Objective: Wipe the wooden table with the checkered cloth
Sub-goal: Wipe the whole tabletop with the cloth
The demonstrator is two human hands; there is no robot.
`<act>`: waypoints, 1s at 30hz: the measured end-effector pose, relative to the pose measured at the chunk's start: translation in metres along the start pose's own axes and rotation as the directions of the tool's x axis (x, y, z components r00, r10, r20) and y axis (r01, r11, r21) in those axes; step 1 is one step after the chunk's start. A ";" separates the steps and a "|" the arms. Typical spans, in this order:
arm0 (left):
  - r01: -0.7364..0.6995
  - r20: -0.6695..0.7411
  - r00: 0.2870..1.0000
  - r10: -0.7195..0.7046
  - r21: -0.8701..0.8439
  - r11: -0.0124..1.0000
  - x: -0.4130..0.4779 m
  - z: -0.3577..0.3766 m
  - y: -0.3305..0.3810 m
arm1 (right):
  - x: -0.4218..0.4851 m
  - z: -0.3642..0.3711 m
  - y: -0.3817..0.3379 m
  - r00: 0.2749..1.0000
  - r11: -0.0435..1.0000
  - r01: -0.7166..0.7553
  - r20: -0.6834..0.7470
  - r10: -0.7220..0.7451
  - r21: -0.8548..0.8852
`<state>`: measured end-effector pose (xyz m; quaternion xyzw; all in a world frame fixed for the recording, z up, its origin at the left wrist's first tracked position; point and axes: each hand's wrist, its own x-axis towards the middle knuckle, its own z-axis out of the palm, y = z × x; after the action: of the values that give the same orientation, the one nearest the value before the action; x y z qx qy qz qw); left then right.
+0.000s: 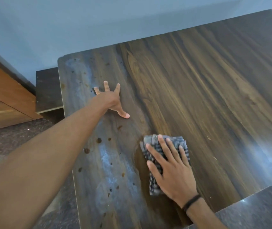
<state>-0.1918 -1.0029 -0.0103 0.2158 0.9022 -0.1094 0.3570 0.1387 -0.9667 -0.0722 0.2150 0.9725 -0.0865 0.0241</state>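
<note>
Likely home room: wooden table (206, 96), blue wall (82, 22), wooden cabinet (3, 100), speckled floor (8, 146).

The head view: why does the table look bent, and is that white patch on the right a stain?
In the head view, the wide-angle lens bends the edges of the wooden table; the white patch looks like glare on the sheen, not dirt; the checkered cloth under the right hand is slightly blurred.
</note>
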 end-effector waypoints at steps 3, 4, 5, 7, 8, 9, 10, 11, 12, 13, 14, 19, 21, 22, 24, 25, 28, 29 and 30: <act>-0.012 -0.024 1.000 0.010 -0.074 0.997 0.011 -0.016 -0.017 | 0.044 -0.003 -0.021 0.984 0.983 -0.177 -0.003 0.177 0.049; -0.014 -0.023 1.000 0.013 -0.075 0.997 0.014 -0.018 -0.020 | 0.045 0.000 -0.032 0.990 0.989 -0.138 -0.012 0.138 0.054; -0.013 -0.016 1.000 0.012 -0.065 0.998 0.016 -0.019 -0.021 | 0.041 0.005 -0.037 0.998 0.997 -0.053 -0.024 0.054 0.048; -0.004 0.001 1.000 0.004 -0.051 0.999 0.018 -0.018 -0.019 | 0.031 0.010 -0.024 0.995 0.995 0.101 -0.015 -0.101 0.016; -0.001 -0.001 1.000 0.001 -0.055 0.998 0.020 -0.017 -0.018 | 0.037 0.008 -0.014 0.993 0.993 0.114 -0.016 -0.114 0.007; -0.001 -0.005 1.000 0.001 -0.061 0.998 0.021 -0.018 -0.018 | 0.052 0.004 -0.008 0.997 0.997 0.076 -0.031 -0.075 0.012; -0.005 -0.006 1.000 0.004 -0.065 0.998 0.022 -0.018 -0.018 | 0.071 0.000 -0.009 0.999 0.999 0.000 -0.039 0.002 0.034; -0.014 -0.004 1.000 0.013 -0.068 0.998 0.024 -0.018 -0.018 | 0.087 -0.003 -0.016 0.997 0.996 -0.066 -0.032 0.068 0.053; -0.023 -0.002 1.000 0.023 -0.073 0.997 0.025 -0.018 -0.019 | 0.096 -0.003 -0.027 0.995 0.994 -0.096 -0.020 0.097 0.060; -0.036 -0.002 0.999 0.036 -0.074 0.997 0.026 -0.017 -0.021 | 0.098 0.000 -0.035 0.997 0.996 -0.068 -0.022 0.069 0.063; -0.050 0.000 0.999 0.050 -0.068 0.996 0.028 -0.017 -0.023 | 0.097 0.004 -0.038 0.999 0.998 -0.006 -0.035 0.008 0.057; -0.055 0.012 0.998 0.055 -0.002 0.998 0.036 -0.037 -0.057 | 0.139 -0.003 -0.023 0.996 0.995 -0.074 -0.049 0.077 0.061; -0.058 0.022 0.998 0.058 -0.014 0.998 0.040 -0.045 -0.065 | 0.151 0.001 -0.043 0.996 0.994 -0.069 -0.049 0.073 0.082; -0.060 0.028 0.998 0.061 -0.012 0.998 0.042 -0.047 -0.065 | 0.150 0.005 -0.049 0.998 0.996 0.008 -0.058 -0.003 0.085; -0.054 0.034 0.998 0.053 0.001 0.999 0.045 -0.050 -0.062 | 0.146 0.010 -0.042 0.989 0.988 0.140 -0.065 -0.135 0.069; -0.049 0.034 0.998 0.049 0.003 0.999 0.046 -0.051 -0.061 | 0.155 0.007 -0.034 0.988 0.987 0.146 -0.066 -0.142 0.068; -0.054 0.033 0.998 0.055 -0.015 0.998 0.050 -0.054 -0.060 | 0.205 -0.005 -0.043 0.997 0.993 -0.034 -0.060 0.041 0.117; -0.056 0.036 0.998 0.057 -0.021 0.998 0.051 -0.053 -0.060 | 0.212 -0.004 -0.054 0.995 0.990 -0.079 -0.053 0.086 0.120; -0.055 0.037 0.998 0.056 -0.026 0.998 0.051 -0.052 -0.060 | 0.213 -0.002 -0.062 0.996 0.990 -0.069 -0.054 0.075 0.120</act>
<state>-0.2843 -1.0220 -0.0052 0.2343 0.8902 -0.0922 0.3795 -0.0804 -0.9340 -0.0785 0.2534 0.9576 -0.1365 -0.0137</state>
